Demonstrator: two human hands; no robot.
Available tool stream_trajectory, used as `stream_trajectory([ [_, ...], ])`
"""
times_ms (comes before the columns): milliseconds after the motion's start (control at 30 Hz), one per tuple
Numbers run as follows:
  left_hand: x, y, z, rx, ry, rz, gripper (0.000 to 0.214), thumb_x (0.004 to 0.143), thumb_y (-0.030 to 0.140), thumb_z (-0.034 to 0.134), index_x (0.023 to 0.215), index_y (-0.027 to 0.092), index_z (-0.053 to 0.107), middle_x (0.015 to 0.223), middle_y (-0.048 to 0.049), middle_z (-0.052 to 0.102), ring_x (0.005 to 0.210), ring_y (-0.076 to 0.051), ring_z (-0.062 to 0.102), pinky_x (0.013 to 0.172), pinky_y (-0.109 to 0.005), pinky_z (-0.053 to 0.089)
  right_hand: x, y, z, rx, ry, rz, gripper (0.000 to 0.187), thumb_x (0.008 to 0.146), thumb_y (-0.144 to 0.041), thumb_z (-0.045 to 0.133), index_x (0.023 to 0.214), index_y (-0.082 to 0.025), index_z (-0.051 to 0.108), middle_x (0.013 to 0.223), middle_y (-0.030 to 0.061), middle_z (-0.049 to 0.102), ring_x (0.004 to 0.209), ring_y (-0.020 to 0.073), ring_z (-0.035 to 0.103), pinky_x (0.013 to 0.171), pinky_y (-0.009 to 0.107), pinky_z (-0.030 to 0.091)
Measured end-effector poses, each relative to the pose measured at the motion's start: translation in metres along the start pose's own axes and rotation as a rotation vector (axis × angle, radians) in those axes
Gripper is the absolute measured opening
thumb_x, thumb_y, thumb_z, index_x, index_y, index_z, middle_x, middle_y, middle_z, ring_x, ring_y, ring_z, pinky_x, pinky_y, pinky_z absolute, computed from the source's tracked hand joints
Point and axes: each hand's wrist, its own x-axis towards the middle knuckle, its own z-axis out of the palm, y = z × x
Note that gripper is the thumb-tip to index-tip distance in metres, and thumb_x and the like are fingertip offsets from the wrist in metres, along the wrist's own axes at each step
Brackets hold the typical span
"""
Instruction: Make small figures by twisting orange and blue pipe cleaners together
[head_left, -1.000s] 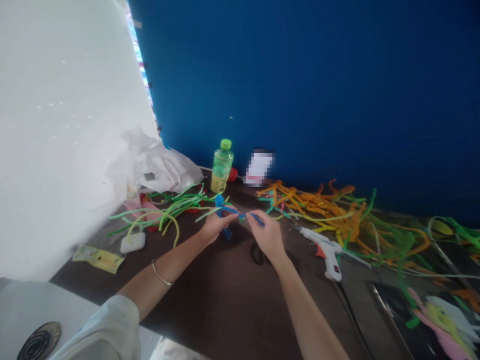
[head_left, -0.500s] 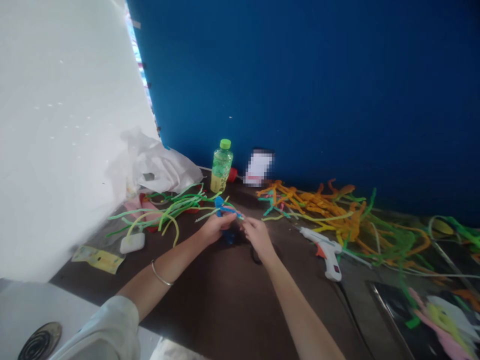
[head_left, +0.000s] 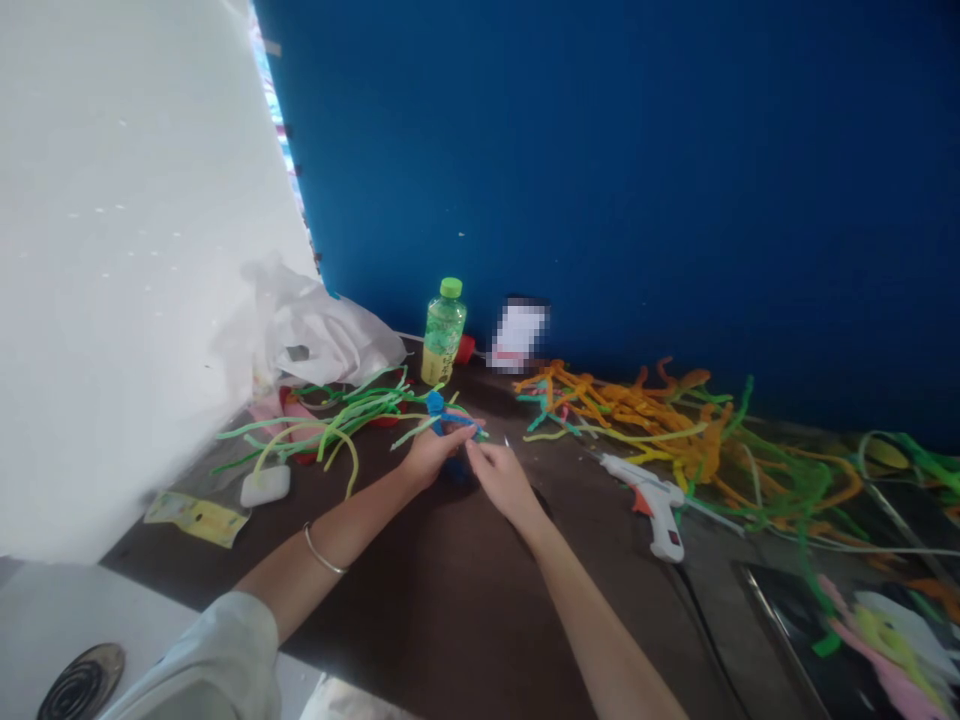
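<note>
Over the middle of the brown table, my left hand (head_left: 435, 455) is closed around a blue pipe-cleaner figure (head_left: 436, 403). Its rounded top stands above my fingers, and a blue arm-like strand with a pale green tip reaches right. My right hand (head_left: 501, 472) pinches by the end of that strand, thumb and finger touching it close to my left fingertips. A small thin metallic point shows just beyond my right fingers; what it belongs to is hidden. The lower part of the figure hangs in shadow behind my left hand.
Green pipe cleaners (head_left: 360, 405) lie left, near a white case (head_left: 265, 486) and a yellow packet (head_left: 196, 518). A bottle (head_left: 444, 335) and pixelated phone (head_left: 519, 335) stand behind. Right are orange pipe cleaners (head_left: 630, 405) and a corded glue gun (head_left: 651, 500).
My right hand has shifted slightly left and down, closer to my left hand at the strand's end. The blue figure's top has tipped slightly left.
</note>
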Motion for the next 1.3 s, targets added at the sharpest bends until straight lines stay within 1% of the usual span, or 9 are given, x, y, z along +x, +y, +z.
stream_trajectory([
  [67,-0.001,0.001,0.001,0.007,0.000,0.010,0.032,0.057,0.032,0.073,0.080,0.014,0.059,0.083,-0.0060,0.067,0.068,-0.013,0.059,0.057,-0.022,0.044,-0.002,-0.003,-0.003,-0.097,0.021,-0.020,0.038,0.079,-0.042,0.038,0.049,-0.019,0.033,0.049,-0.0033,0.032,0.051,0.0102,0.034,0.049,0.023,0.025],
  [167,-0.002,0.001,0.001,0.057,0.037,0.056,0.030,0.058,0.032,0.072,0.079,0.014,0.060,0.078,-0.0056,0.066,0.068,-0.014,0.060,0.060,-0.024,0.045,-0.004,-0.007,-0.010,-0.222,0.063,-0.026,0.035,0.078,-0.040,0.040,0.050,-0.018,0.037,0.049,-0.0031,0.037,0.051,0.0103,0.036,0.050,0.022,0.026],
  [333,0.001,-0.003,0.000,0.171,0.101,0.104,0.028,0.060,0.034,0.070,0.077,0.014,0.062,0.070,-0.0027,0.063,0.059,-0.010,0.056,0.054,-0.021,0.042,-0.006,-0.010,-0.022,-0.348,0.140,-0.051,0.035,0.081,-0.041,0.039,0.056,-0.019,0.049,0.054,-0.0008,0.051,0.053,0.0117,0.045,0.053,0.022,0.030],
  [500,0.002,-0.004,-0.002,0.202,0.066,0.082,0.031,0.060,0.037,0.069,0.078,0.013,0.062,0.062,0.0001,0.058,0.047,-0.006,0.046,0.041,-0.018,0.031,-0.005,-0.009,-0.029,-0.392,0.210,-0.056,0.035,0.081,-0.044,0.040,0.064,-0.020,0.059,0.059,0.0017,0.060,0.057,0.0140,0.053,0.056,0.023,0.034],
  [833,0.001,-0.001,-0.001,0.130,-0.032,-0.022,0.038,0.054,0.036,0.074,0.079,0.012,0.058,0.054,0.0040,0.047,0.044,-0.003,0.036,0.040,-0.018,0.025,-0.001,0.002,-0.036,-0.214,0.363,-0.062,0.034,0.076,-0.049,0.050,0.070,-0.019,0.065,0.072,0.0038,0.067,0.067,0.0179,0.060,0.063,0.024,0.040],
  [967,0.001,0.000,-0.003,0.007,-0.133,-0.080,0.034,0.056,0.030,0.075,0.078,0.013,0.055,0.054,0.0062,0.042,0.042,-0.001,0.031,0.039,-0.016,0.020,0.000,0.002,-0.037,-0.172,0.387,-0.046,0.039,0.076,-0.051,0.050,0.065,-0.016,0.065,0.066,0.0048,0.066,0.062,0.0172,0.057,0.060,0.025,0.039],
  [1100,0.002,0.000,-0.005,-0.099,-0.184,-0.143,0.032,0.057,0.027,0.074,0.076,0.013,0.053,0.052,0.0082,0.035,0.041,0.001,0.025,0.037,-0.014,0.015,0.003,0.006,-0.035,-0.044,0.344,-0.026,0.042,0.075,-0.050,0.051,0.058,-0.014,0.064,0.056,0.0024,0.061,0.058,0.0153,0.054,0.057,0.024,0.037],
  [1200,0.003,-0.001,-0.006,-0.162,-0.197,-0.162,0.030,0.059,0.027,0.073,0.075,0.014,0.052,0.052,0.0085,0.032,0.041,0.001,0.023,0.037,-0.013,0.013,0.005,0.011,-0.027,0.121,0.314,0.054,0.043,0.072,-0.051,0.054,0.053,-0.014,0.061,0.049,-0.0002,0.054,0.050,0.0122,0.048,0.050,0.023,0.035],
  [1300,0.002,-0.002,-0.006,-0.207,-0.200,-0.160,0.029,0.060,0.027,0.073,0.074,0.014,0.051,0.052,0.0085,0.031,0.041,0.000,0.023,0.037,-0.013,0.014,0.006,0.014,-0.013,0.363,0.267,0.213,0.043,0.068,-0.054,0.057,0.054,-0.014,0.059,0.041,-0.0043,0.040,0.040,0.0075,0.034,0.040,0.021,0.025],
])
